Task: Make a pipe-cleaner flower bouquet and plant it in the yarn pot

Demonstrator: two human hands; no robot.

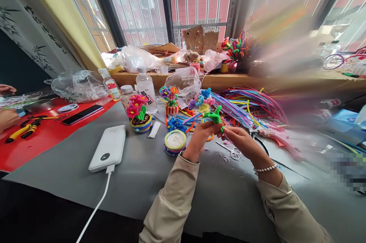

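My left hand (201,136) is closed around the stems of a bunch of pipe-cleaner flowers (200,101), held above the table. Its blooms are blue, pink, purple and yellow, with green leaves (214,115) just over my fingers. My right hand (239,140) pinches the lower green stems from the other side; the fingertips partly hide them. Below my left hand stands a small round pot (175,142) wrapped in yellow and blue, with a white filling. Small scissors (233,151) lie on the table under my right hand, among pale scraps.
Potted pink flowers (137,107), a second flower pot (171,107) and bottles (145,90) stand at the back. A white power bank (108,147) with a cable lies left. Loose pipe cleaners (257,103) pile at right. Another person's hand (10,119) is at far left, near pliers (24,130).
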